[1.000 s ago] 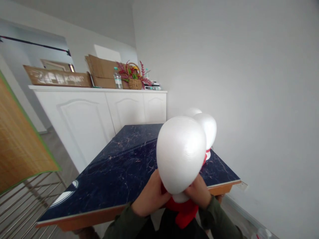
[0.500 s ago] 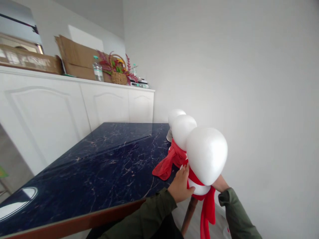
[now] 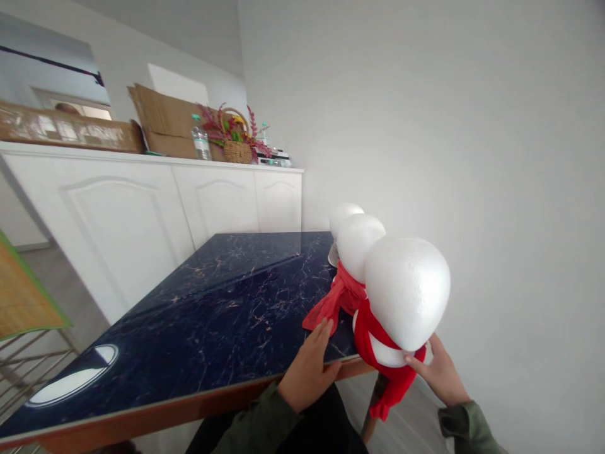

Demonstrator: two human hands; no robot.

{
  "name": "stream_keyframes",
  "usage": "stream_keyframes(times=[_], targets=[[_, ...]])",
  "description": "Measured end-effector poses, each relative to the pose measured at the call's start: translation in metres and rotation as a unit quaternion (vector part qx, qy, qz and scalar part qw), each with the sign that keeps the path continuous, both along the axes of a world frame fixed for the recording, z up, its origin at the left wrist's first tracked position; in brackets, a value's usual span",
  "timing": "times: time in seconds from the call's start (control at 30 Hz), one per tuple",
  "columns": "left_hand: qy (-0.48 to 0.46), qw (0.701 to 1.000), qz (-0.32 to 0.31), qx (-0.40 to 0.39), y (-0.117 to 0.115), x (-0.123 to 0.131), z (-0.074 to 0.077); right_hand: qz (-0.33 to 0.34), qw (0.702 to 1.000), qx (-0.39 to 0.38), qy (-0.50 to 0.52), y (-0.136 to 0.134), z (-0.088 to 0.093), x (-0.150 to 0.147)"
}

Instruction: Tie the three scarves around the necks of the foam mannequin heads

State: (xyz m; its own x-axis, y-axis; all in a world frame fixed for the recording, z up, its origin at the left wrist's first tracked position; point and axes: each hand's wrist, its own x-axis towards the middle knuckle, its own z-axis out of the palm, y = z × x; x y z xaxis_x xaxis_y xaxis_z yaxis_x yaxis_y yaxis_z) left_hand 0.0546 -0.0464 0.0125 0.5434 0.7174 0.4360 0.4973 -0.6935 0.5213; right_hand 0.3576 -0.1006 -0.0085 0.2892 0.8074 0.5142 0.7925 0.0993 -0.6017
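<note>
Nearest to me, a white foam mannequin head [image 3: 409, 290] stands at the table's right front corner. A bright red scarf [image 3: 378, 337] is wrapped around its neck, with one end hanging past the table edge. My right hand [image 3: 444, 369] grips the scarf at the right side of the neck, thumb in front and fingers partly hidden. My left hand [image 3: 309, 369] is open over the table's front edge, fingers stretched, apart from the bright scarf. Its fingertips are close to a paler red scarf [image 3: 326, 309] on the second foam head [image 3: 360, 246].
A third white head [image 3: 345, 214] stands farther back in the row, by the wall. The dark blue marbled table [image 3: 236, 302] stretches left. White cabinets [image 3: 118, 214] carry cardboard boxes [image 3: 165, 120], a water bottle [image 3: 201, 139] and a flower basket [image 3: 237, 151]. A chair [image 3: 28, 296] is at left.
My left hand has let go of the near scarf, moved left and opened. My right hand has come out from behind the head into view. The hanging scarf end has swung and bunched up.
</note>
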Motion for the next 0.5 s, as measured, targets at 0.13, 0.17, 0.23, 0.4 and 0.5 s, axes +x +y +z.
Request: stream_keyframes(times=[0.13,0.17,0.23,0.4,0.5], targets=[[0.030,0.990,0.130,0.040,0.004,-0.073,-0.004,-0.098,0.964,0.246,0.027,-0.030,-0.028,-0.033],[0.041,0.985,0.158,0.050,0.008,-0.090,-0.006,-0.091,0.947,0.307,0.023,-0.034,-0.033,-0.048],[0.062,0.975,0.200,0.069,0.015,-0.116,-0.009,0.001,0.942,0.334,-0.017,-0.035,-0.034,-0.090],[0.140,0.961,0.221,0.086,0.031,-0.135,-0.018,0.297,0.947,0.055,-0.105,0.022,-0.007,-0.215],[0.189,0.954,0.218,0.081,0.031,-0.131,-0.021,0.304,0.940,-0.052,-0.142,0.068,0.003,-0.266]])
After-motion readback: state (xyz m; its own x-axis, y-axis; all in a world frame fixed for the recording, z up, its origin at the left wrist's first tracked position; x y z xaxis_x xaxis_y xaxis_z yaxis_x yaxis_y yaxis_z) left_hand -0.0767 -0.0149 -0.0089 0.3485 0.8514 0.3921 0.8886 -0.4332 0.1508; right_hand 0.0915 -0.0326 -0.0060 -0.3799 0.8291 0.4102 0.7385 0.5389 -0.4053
